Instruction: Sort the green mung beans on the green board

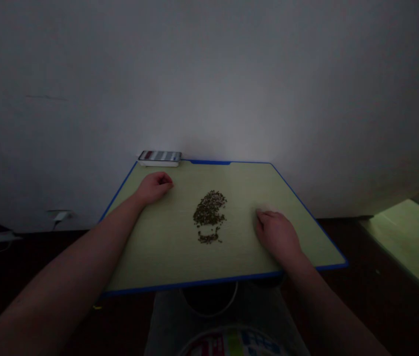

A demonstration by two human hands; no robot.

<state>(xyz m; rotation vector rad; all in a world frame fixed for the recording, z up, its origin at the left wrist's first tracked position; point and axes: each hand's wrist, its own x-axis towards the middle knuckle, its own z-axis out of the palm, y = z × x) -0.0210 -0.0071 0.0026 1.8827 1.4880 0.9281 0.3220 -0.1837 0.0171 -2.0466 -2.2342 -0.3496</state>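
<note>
A heap of small brown-green grains or seeds (210,210) lies near the middle of a pale table (172,247) with blue edging. A small separate strip of the same grains (208,238) sits just nearer to me. To the left of the heap, my left hand (155,187) rests on the tabletop with its fingers curled together. My right hand (276,232) is over the right side of the table, fingers curled and fingertips slightly blurred. Neither hand touches the heap. What either closed hand holds, if anything, is hidden.
A phone (160,155) lies on a white box (159,163) at the table's back left corner. Behind stands a plain wall (209,79). Below the front edge is a dark round container (209,299) between my legs. A plug (61,216) and cable are at left.
</note>
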